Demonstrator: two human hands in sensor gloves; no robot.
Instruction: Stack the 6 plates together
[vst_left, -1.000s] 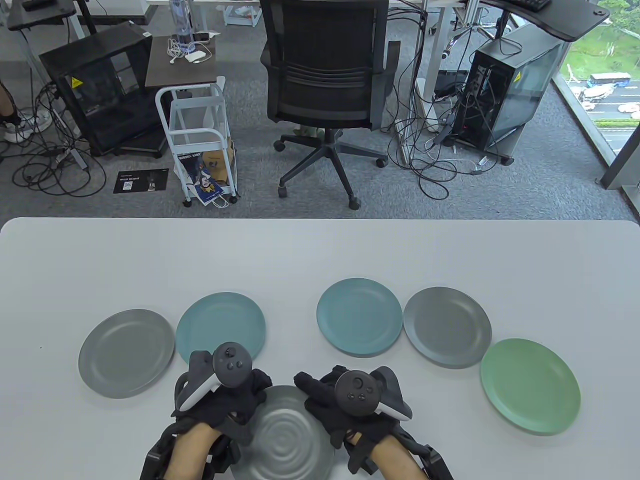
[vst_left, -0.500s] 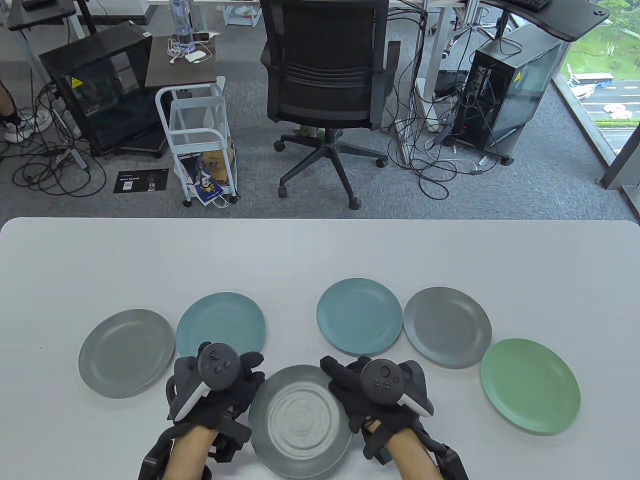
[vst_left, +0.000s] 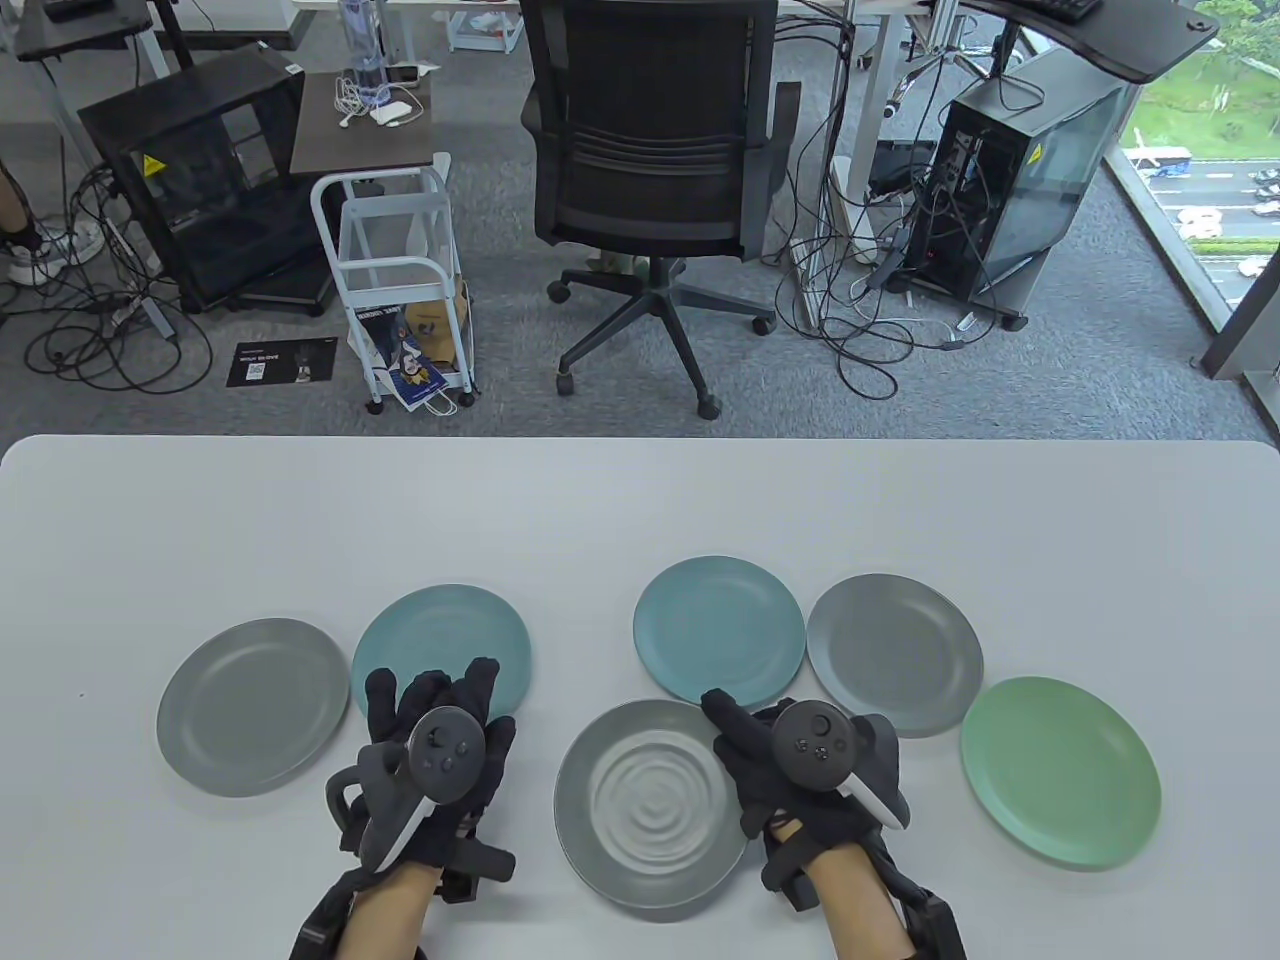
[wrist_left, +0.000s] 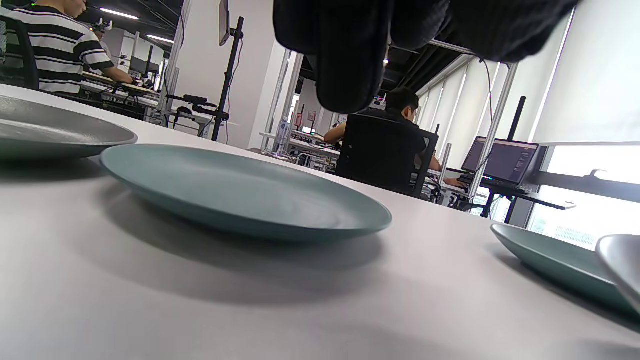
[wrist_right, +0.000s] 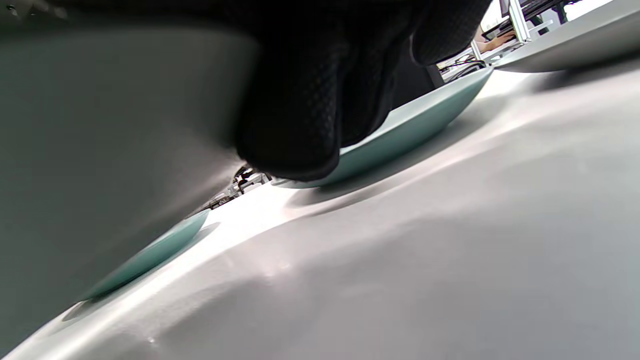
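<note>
Six plates show in the table view. My right hand (vst_left: 745, 750) grips the right rim of a rippled grey plate (vst_left: 640, 805) and holds it just above the table; in the right wrist view my fingers (wrist_right: 310, 125) lie under the plate (wrist_right: 100, 150). My left hand (vst_left: 440, 700) is open with fingers spread over the near edge of a teal plate (vst_left: 440, 645), which also shows in the left wrist view (wrist_left: 240, 195). A grey plate (vst_left: 252, 705) lies at the left. A teal plate (vst_left: 718, 625), a grey plate (vst_left: 893, 655) and a green plate (vst_left: 1060, 770) lie at the right.
The white table (vst_left: 640, 510) runs bare behind the plates to its far edge. An office chair (vst_left: 650, 150) and a white cart (vst_left: 400, 280) stand on the floor beyond it.
The rippled grey plate has moved away from the near edge and to the right in my right hand. My left hand has let go of it and moved forward to the teal plate.
</note>
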